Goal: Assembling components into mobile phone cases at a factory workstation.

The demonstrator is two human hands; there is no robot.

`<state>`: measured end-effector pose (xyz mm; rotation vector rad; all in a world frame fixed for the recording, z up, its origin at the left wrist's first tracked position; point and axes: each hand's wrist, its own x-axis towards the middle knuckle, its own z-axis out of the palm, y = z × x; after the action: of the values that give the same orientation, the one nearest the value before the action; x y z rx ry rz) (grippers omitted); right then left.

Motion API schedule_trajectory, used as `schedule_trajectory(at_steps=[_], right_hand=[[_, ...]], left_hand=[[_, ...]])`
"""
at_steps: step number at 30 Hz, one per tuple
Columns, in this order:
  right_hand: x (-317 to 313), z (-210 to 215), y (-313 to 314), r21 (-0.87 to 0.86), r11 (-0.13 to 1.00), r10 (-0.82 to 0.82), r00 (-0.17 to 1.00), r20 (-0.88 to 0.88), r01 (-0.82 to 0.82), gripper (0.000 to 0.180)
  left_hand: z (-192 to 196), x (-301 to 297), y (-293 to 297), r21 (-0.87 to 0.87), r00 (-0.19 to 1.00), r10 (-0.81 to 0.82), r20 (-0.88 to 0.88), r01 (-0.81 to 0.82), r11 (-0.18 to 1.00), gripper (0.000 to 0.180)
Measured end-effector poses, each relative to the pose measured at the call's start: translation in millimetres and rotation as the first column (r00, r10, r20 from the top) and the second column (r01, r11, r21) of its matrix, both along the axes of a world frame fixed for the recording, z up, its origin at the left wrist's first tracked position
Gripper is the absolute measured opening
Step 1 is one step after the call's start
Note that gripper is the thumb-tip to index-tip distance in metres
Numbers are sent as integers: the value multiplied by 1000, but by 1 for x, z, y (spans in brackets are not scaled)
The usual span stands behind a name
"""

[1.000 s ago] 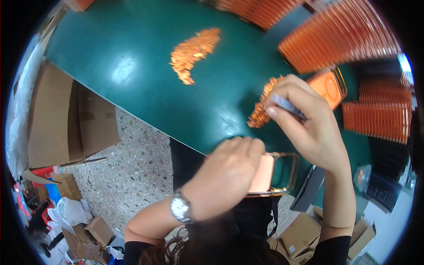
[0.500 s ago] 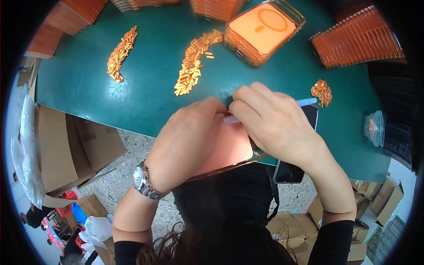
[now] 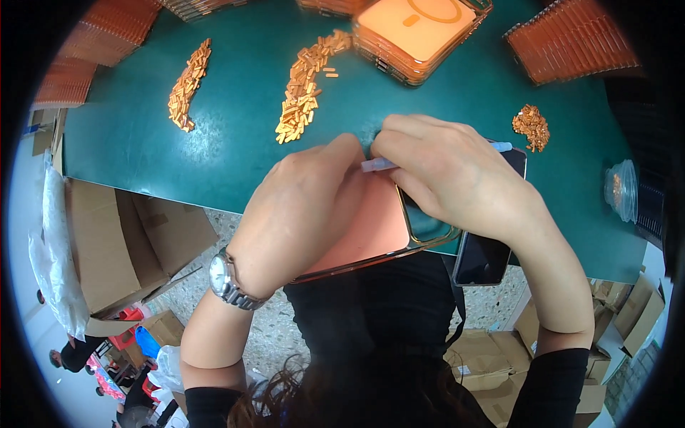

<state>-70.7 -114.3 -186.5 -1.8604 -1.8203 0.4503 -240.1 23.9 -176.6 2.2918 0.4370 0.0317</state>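
A phone case point(image 3: 374, 228) with a pink-orange back and a shiny gold rim lies at the table's near edge, its camera opening toward the right. Bent over its left part is my left hand point(image 3: 303, 192), fingers closed on the case's far edge; the fingertips are mostly hidden. My right hand point(image 3: 449, 167) is closed around a slim, pale blue translucent pen-like stick point(image 3: 378, 165). One end of the stick points at my left fingers, and the other shows past my right knuckles. Whatever lies between the two sets of fingertips is too hidden to tell.
Small gold bars lie in a long pile point(image 3: 307, 89) and a left pile point(image 3: 189, 89). A small copper-coloured heap point(image 3: 531, 128) is at the right, near a clear plastic cup point(image 3: 621, 190). Stacked orange cases point(image 3: 414, 43) stand at the back. A dark phone point(image 3: 485, 258) overhangs the near edge.
The whole view has shifted a little, so the table's things sit higher. Both hands stay together over the phone case, the stick still in my right hand.
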Motion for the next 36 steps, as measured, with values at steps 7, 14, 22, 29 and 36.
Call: schedule_trajectory(at_steps=[7, 14, 22, 29, 36], right_hand=[[1, 8, -11, 97, 994, -56, 992, 109, 45, 13], [-15, 2, -18, 126, 992, -43, 919, 391, -7, 13], [-15, -1, -24, 153, 988, -41, 939, 340, -13, 12], [-27, 1, -15, 163, 986, -92, 919, 383, 31, 12], [-22, -6, -8, 190, 980, -122, 929, 349, 57, 11]], left_hand=[[-8, 0, -9, 163, 999, -20, 49, 12, 987, 17], [-5, 2, -11, 168, 999, -3, 38, -3, 986, 18], [-2, -2, -13, 172, 1000, -8, -1, 8, 985, 15], [-3, -4, -13, 205, 999, -5, 45, -4, 979, 15], [4, -2, -7, 189, 998, 41, 51, -50, 981, 10]])
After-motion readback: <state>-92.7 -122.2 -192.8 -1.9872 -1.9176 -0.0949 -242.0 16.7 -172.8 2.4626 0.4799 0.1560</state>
